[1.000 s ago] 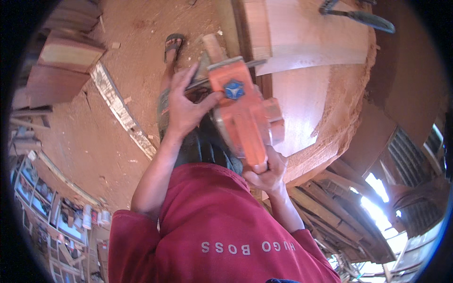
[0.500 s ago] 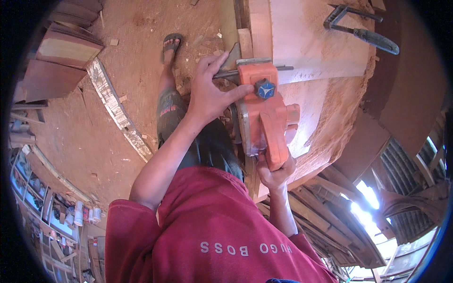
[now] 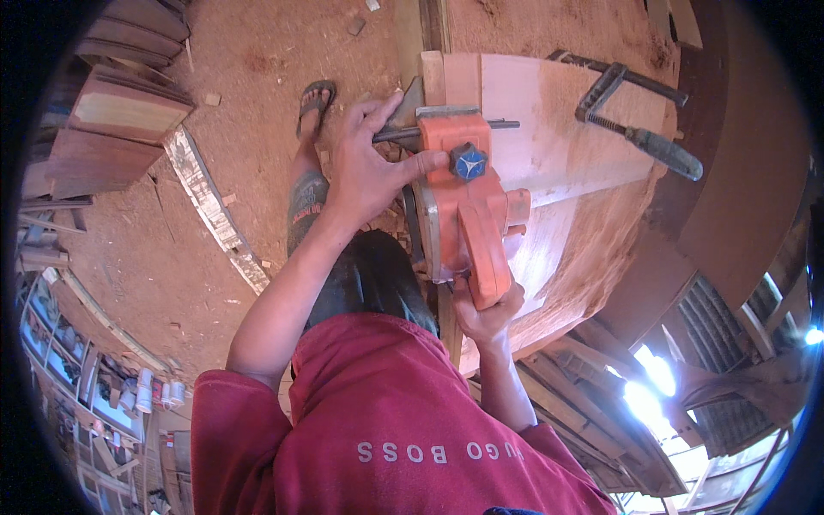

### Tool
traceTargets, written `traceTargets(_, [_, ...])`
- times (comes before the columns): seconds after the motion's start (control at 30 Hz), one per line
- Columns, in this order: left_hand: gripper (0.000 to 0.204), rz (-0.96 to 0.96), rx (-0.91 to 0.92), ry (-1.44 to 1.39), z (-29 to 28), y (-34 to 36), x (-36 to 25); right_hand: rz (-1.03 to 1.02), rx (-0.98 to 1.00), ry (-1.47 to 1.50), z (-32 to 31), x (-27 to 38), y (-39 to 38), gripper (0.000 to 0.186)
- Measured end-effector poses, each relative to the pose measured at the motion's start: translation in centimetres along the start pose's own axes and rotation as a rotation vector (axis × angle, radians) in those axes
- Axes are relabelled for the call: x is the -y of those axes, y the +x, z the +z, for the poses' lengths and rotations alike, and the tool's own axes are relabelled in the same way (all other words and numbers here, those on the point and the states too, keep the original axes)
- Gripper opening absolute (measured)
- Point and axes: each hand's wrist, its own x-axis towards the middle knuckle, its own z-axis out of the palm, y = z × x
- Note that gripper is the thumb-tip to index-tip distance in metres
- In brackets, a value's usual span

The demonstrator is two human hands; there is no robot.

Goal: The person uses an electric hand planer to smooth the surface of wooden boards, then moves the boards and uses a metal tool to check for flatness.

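An orange electric planer (image 3: 468, 202) with a blue knob (image 3: 469, 161) lies along the left edge of a broad pale wooden board (image 3: 558, 184). My left hand (image 3: 371, 163) grips its front left side, thumb pressed beside the knob and fingers spread at the metal guide. A thin rod (image 3: 508, 124) crosses the planer's front. At the rear, my right hand (image 3: 489, 311) is wrapped round the handle. The planer's underside is hidden. Just ahead of it sits a narrow wooden piece (image 3: 433, 77).
A dark bar clamp (image 3: 631, 112) lies at the board's far right. On the left, a long pale plank (image 3: 215, 206) rests on the dusty floor, with stacked boards (image 3: 112, 137) beyond. More timber (image 3: 575, 395) leans at the lower right. My sandalled foot (image 3: 316, 103) stands left of the board.
The planer and both hands have advanced along the board, drawing closer to the clamp, which now appears lower in the picture. The grip of both hands looks the same.
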Motion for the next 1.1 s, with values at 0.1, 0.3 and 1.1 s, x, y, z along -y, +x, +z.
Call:
traceTargets(0.1, [0.093, -0.067, 0.028, -0.010, -0.9, 2.3, -0.8, -0.003, 0.007, 0.024, 0.4, 1.1, 2.3, 0.027])
traceTargets(0.3, [0.093, -0.002, 0.001, -0.014, -1.9, 7.2, 0.4, -0.037, 0.017, -0.002, 1.3, 3.0, 6.7, 0.029])
traceTargets(1.1, [0.092, -0.063, 0.041, -0.010, -0.7, 0.7, -1.0, 0.053, 0.005, 0.034, -0.6, -0.5, -0.5, 0.028])
